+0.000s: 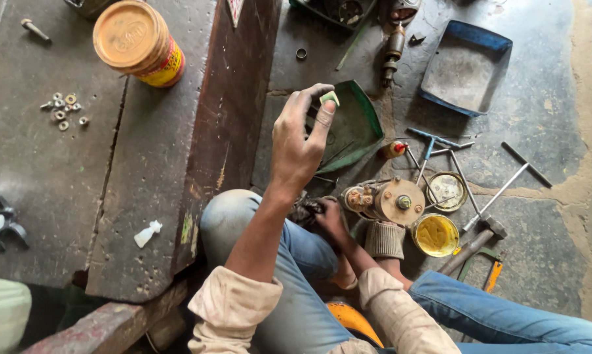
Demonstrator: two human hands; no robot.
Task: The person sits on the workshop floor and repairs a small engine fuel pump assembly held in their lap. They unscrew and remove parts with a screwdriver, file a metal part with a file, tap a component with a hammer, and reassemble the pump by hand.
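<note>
Across the left half of the frame lies the dark metal bench [138, 196], carrying an orange-lidded can [137, 40] at upper left and a scatter of nuts and washers [63, 110] beside it. Right of the bench, on the oily floor, sit a blue tray [466, 65], a green dustpan-like scoop [352, 124], T-handled wrenches [434, 147], a hammer [476, 239] and an open tin of yellow grease [435, 235]. At frame centre, the cylindrical motor unit [391, 200] rests against the person's knee. The left hand [299, 141] is raised above it, its grip closed to a pinch, thumb and forefinger holding a small pale-green piece [329, 98]. The right hand [329, 219], low at centre, closes on a dark part by the motor; how tightly I cannot tell. Judging by this, a small part is being carried toward the assembly, and seating it would call for a steady, precise lowering.
</note>
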